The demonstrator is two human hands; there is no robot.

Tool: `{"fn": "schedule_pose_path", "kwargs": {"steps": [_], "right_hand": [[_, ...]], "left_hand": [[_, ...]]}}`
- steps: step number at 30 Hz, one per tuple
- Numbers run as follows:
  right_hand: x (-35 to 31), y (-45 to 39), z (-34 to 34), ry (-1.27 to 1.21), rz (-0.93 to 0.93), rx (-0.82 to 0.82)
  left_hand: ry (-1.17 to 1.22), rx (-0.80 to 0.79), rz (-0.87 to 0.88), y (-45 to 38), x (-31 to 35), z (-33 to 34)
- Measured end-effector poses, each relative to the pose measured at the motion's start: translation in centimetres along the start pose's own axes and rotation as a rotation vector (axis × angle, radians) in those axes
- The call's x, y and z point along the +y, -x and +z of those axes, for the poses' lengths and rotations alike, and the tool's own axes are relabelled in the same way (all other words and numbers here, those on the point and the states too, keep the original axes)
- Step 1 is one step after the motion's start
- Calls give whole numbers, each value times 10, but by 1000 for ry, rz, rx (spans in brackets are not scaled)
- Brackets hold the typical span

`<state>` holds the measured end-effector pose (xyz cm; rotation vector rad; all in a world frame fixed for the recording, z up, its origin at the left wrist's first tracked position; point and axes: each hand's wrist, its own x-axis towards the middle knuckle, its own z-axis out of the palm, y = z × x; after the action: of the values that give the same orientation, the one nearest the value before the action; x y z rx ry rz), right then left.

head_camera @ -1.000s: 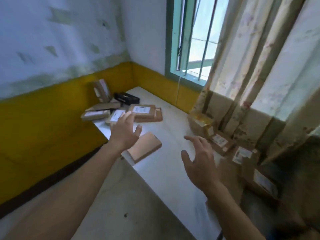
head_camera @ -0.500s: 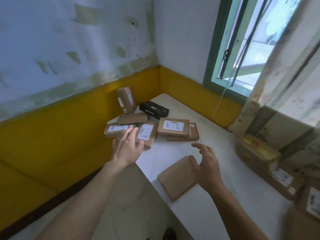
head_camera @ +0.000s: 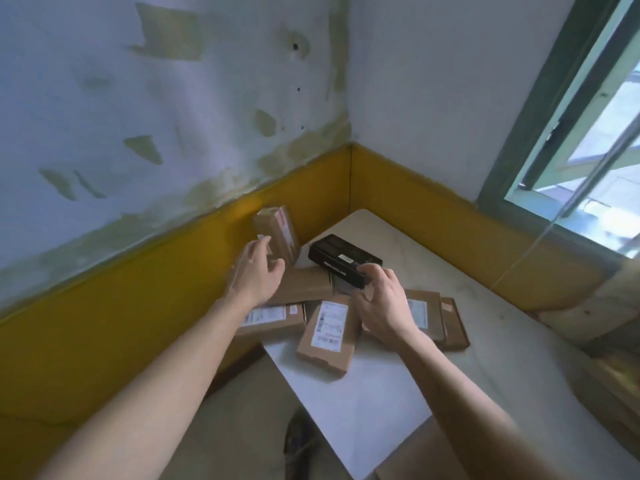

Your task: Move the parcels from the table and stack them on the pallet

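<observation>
The right hand curls its fingers onto the near end of the black box, hiding that end. Left of the black box, the left hand is spread wide beside the upright cardboard parcel, contact unclear. Flat labelled parcels nearer than the black box lie partly hidden on the white table.

A heap of parcels sits at the far corner of the white table. A black box lies flat at the back, one end resting on a plain brown parcel. A tall brown parcel leans upright against the yellow wall. In front, three brown labelled parcels lie flat: one at the left edge, one in the middle, one to the right, with a thinner one just beside it.
</observation>
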<state>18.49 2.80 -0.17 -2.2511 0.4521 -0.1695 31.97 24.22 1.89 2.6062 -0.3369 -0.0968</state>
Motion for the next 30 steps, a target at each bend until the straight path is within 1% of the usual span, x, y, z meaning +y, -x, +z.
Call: {"fn": "schedule_pose_path", "kwargs": {"steps": [2,5,8,9,12,14,16,22,26,30], "right_hand": [[4,-43,19,49,21,-4],[13,-104,48,122,97,1],[27,-152,75,261,149,-55],[34,-164,81,321,168,-83],[61,-189,100,517,214,-182],[77,-198,110,596,239,-241],[90,-205,119,621,267,-269],[107,-203,133,707,286,-229],[106,-194,123,655,260,-135],[111,-196,125,693,238,-184]], "left_hand": [[4,26,-12,-48,-12,2],[14,17,-56,-116,-36,10],[-1,17,-79,-168,-57,23],[-1,9,-68,-182,-62,29],[35,-91,-58,-212,-76,49],[50,-136,-67,-224,-84,63],[68,-134,-67,-232,-88,73],[95,-71,-6,-240,-92,85],[119,8,73,-232,-77,77],[127,60,137,-215,-69,61]]}}
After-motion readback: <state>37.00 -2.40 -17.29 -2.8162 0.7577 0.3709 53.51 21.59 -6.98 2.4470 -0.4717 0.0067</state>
